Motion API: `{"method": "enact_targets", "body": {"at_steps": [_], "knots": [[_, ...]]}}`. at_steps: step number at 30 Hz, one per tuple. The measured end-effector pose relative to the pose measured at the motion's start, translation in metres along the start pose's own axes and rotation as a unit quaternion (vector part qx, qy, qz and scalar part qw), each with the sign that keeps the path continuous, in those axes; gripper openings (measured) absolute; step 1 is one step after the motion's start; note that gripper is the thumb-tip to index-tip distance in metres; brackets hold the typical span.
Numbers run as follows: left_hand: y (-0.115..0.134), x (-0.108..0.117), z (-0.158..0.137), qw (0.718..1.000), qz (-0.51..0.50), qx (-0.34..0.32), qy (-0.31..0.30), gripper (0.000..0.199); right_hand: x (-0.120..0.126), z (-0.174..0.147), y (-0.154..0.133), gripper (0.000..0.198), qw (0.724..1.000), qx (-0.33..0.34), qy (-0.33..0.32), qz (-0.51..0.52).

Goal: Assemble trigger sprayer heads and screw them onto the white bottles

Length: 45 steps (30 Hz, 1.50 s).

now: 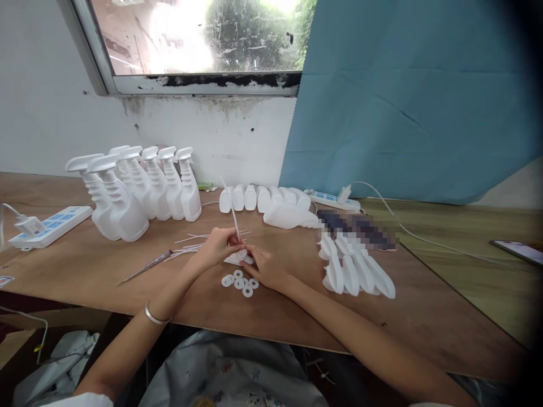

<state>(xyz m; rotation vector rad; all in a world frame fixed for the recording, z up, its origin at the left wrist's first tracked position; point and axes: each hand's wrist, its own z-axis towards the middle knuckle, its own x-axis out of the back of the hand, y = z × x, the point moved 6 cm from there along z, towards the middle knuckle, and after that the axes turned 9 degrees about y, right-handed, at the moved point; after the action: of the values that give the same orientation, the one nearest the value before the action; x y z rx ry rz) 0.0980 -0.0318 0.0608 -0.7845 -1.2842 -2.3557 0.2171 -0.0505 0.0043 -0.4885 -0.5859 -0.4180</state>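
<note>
My left hand [221,247] pinches a thin white plastic tube [235,216] near its lower end; the tube stands almost upright, leaning a little left. Close against it, my right hand [266,267] has its fingers closed on a white plastic piece [236,258] that looks like a sprayer head, partly hidden by both hands. The tube's lower end meets this piece; whether it is inside cannot be seen. Several flat white ring washers [240,282] lie just in front of the hands. Loose white tubes [186,249] are scattered to the left, beside a screwdriver [146,267].
Assembled white spray bottles [156,189] stand at the back left, near a power strip [55,226]. Bottles without heads [263,199] lie along the back. White curved sprayer parts [356,271] lie right, near another power strip [333,200] with a cable. A phone [520,251] rests far right.
</note>
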Motion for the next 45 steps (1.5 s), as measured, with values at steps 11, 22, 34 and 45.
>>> {"method": "enact_targets", "body": {"at_steps": [11,22,34,45], "knots": [[0.011,-0.001,0.009,0.998,0.041,0.007,-0.055,0.005,0.000,-0.001,0.001,0.032,1.000,0.004,0.007,-0.002],[0.008,-0.009,0.009,0.996,0.070,-0.021,-0.052,0.003,-0.001,-0.001,0.000,0.033,1.000,-0.001,0.002,-0.019],[0.008,-0.012,0.005,0.996,0.083,-0.020,-0.041,0.002,0.000,0.000,0.001,0.036,1.000,-0.025,-0.012,0.010],[-0.019,0.037,0.040,0.992,0.091,-0.031,-0.082,0.032,0.000,-0.001,0.033,0.037,0.962,-0.227,0.007,0.150]]}}
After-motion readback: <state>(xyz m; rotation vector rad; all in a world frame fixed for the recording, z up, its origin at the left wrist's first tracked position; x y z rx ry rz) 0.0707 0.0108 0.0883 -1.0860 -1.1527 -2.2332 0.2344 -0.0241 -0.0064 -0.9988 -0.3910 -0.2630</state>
